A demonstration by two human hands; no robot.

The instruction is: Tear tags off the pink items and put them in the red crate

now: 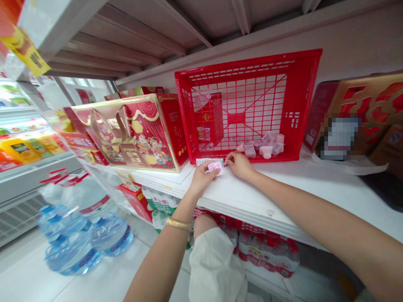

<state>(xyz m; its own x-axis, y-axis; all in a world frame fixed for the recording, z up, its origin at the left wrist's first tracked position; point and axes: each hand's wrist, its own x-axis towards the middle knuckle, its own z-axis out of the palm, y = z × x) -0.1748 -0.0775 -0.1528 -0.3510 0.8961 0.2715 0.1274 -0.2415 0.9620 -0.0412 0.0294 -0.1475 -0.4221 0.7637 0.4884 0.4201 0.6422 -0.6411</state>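
Observation:
My left hand (200, 179) is closed around a small pink wrapped piece (215, 166), held just above the white shelf. A white strip with fine print (201, 161) shows behind it. Close to the right of it, my right hand (242, 165) has its fingers curled into a pinch; whatever they hold is too small to make out. Right behind both hands a red plastic basket (236, 118) lies on its side, its opening towards me. Inside, several small pink pieces (266, 151) lie in a loose heap at the lower right.
A red and gold gift box (151, 138) stands left of the basket. A phone (340, 136), partly blurred out, leans before another gold box (374, 98) on the right. Shrink-wrapped bottles (267, 253) fill the lower shelf. Large water jugs (78, 247) stand on the floor at left.

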